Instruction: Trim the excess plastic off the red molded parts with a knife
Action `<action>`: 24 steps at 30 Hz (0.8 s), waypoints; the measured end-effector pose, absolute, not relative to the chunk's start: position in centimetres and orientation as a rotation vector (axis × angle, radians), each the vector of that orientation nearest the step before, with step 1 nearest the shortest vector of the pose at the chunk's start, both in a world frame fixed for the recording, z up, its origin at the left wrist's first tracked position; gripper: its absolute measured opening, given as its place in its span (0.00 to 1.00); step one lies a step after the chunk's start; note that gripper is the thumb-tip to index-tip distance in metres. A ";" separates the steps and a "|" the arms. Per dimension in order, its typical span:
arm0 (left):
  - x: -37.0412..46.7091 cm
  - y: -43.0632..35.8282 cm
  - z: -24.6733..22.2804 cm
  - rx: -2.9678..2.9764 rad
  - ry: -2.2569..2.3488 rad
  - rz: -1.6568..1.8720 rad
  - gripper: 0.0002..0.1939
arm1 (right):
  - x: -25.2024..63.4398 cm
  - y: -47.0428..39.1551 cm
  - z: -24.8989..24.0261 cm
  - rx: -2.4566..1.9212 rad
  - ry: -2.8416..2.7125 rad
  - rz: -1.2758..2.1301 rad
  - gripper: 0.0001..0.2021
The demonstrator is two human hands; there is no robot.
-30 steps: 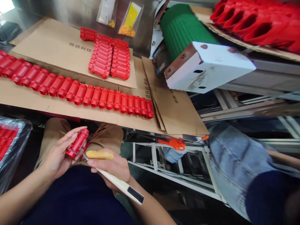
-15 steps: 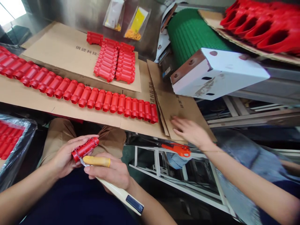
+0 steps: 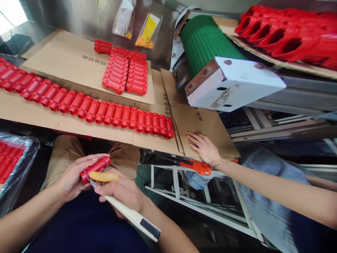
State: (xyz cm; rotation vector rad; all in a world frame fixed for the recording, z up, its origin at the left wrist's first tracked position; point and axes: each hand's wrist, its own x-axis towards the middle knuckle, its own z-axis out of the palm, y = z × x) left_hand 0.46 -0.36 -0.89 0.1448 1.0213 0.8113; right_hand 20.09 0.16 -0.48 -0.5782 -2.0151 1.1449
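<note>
My left hand is closed around a red ribbed plastic tube, held tilted above my lap. In my right hand is a cream-handled knife with a dark end. Its blade tip meets the lower side of the tube near its left end. A yellow finger cot covers my right index finger, which lies along the tube's edge. On the cardboard in front of me, a long row of matching red tubes lies side by side, and a smaller group of red parts sits behind it.
A co-worker's hand rests flat on cardboard at the right. Beyond stands a green conveyor belt with a white end bracket. A plastic-lined box of red parts is at the left. An orange-handled tool hangs by the table edge.
My right hand and the knife have shifted slightly left along the tube. The co-worker's hand has settled a little further left on the cardboard. The view has tilted slightly.
</note>
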 end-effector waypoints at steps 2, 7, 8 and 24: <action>0.5 -0.4 -1.1 0.157 1.008 0.786 0.25 | 20.2 0.1 0.3 -0.671 -2.081 1.225 0.13; 0.4 -0.3 -1.3 0.141 0.971 0.840 0.23 | 20.8 -0.6 1.3 -0.611 -1.972 1.333 0.09; 0.4 -0.3 -1.3 0.145 0.969 0.856 0.24 | 20.9 -0.7 1.2 -0.601 -1.919 1.294 0.07; 0.6 -1.7 -2.2 0.869 1.145 1.227 0.07 | 19.5 -1.1 -1.3 -0.810 -1.761 0.643 0.14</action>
